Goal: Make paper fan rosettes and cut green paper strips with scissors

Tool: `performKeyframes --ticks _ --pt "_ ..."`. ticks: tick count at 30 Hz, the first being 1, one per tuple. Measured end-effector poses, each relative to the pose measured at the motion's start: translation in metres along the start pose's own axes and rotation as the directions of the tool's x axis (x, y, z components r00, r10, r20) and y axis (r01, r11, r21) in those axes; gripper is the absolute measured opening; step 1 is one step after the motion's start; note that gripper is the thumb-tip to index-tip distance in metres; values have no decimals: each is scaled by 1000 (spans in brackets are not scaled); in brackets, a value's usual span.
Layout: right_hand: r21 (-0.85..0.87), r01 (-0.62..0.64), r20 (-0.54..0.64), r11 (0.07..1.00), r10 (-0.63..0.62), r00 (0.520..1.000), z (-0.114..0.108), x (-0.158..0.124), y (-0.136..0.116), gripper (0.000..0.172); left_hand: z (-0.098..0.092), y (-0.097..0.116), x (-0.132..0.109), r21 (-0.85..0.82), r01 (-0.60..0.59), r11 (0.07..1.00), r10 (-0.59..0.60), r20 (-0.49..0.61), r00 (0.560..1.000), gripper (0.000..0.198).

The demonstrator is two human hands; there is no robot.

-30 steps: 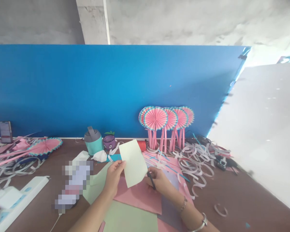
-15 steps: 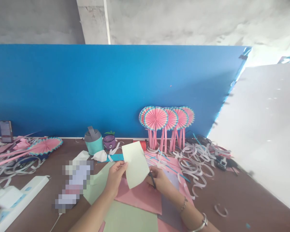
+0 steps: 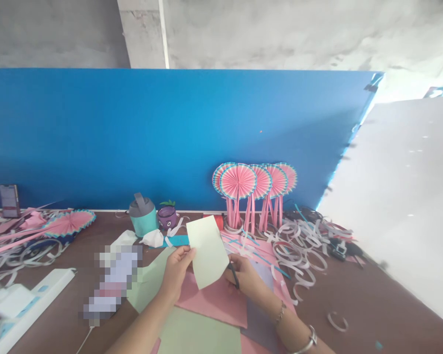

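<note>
A pale green sheet of paper (image 3: 207,253) is held up over the table, its left edge pinched in my left hand (image 3: 179,265). My right hand (image 3: 241,275) is closed around scissors (image 3: 234,275) with dark handles, at the paper's right edge. The blades are hidden behind the sheet, so I cannot tell how far apart they are. Beneath my hands lie a pink sheet (image 3: 216,305), a green sheet (image 3: 199,332) and a purple sheet (image 3: 260,314), overlapping one another.
Several pink pleated paper fans (image 3: 238,181) stand against the blue partition (image 3: 133,132). Curled white paper strips (image 3: 299,246) heap on the right. A teal bottle (image 3: 143,219) and purple cup (image 3: 167,217) stand behind. Front left is a power strip (image 3: 40,300); a phone (image 3: 9,200) leans far left.
Almost nothing differs. The scissors' dark handle has shifted very slightly in my right hand, while my left hand and the paper keep nearly the same place.
</note>
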State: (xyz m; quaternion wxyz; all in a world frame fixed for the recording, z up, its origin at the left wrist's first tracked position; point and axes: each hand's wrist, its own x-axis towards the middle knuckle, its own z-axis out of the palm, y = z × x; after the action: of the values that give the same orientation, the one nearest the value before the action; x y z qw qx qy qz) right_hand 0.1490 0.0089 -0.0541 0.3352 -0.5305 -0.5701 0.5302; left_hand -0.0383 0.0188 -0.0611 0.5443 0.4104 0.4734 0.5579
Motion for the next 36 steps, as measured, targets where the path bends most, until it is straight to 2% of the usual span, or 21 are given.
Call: performKeyframes --ticks 16,20,22,24,27,29,31,36 --pt "41 14 -9 999 -13 1000 -1 2 4 11 2 3 -1 -9 4 1000 -4 -9 1000 34" --pt "73 60 -134 996 -50 990 -8 9 11 12 -1 2 1 7 2 1000 -2 -22 1000 33" --pt "164 101 -263 981 -55 963 -16 14 14 24 -2 0 2 4 -17 1000 17 -34 999 33" --pt "339 142 -361 930 -10 932 -25 17 16 40 -4 -1 3 -7 -27 1000 27 -48 998 34" --pt "592 132 -325 795 85 942 -35 19 16 51 -5 -3 4 -26 -21 999 19 -59 998 37" --pt "632 126 -287 765 79 955 -36 17 13 51 -5 -4 5 -40 -26 999 24 -55 998 37" --pt "581 120 -241 805 30 970 -31 13 9 48 -6 -5 6 -52 -31 998 28 -52 998 36" --pt "326 85 -80 942 -63 995 -15 5 5 36 -7 -7 7 -52 -29 998 26 -55 998 36"
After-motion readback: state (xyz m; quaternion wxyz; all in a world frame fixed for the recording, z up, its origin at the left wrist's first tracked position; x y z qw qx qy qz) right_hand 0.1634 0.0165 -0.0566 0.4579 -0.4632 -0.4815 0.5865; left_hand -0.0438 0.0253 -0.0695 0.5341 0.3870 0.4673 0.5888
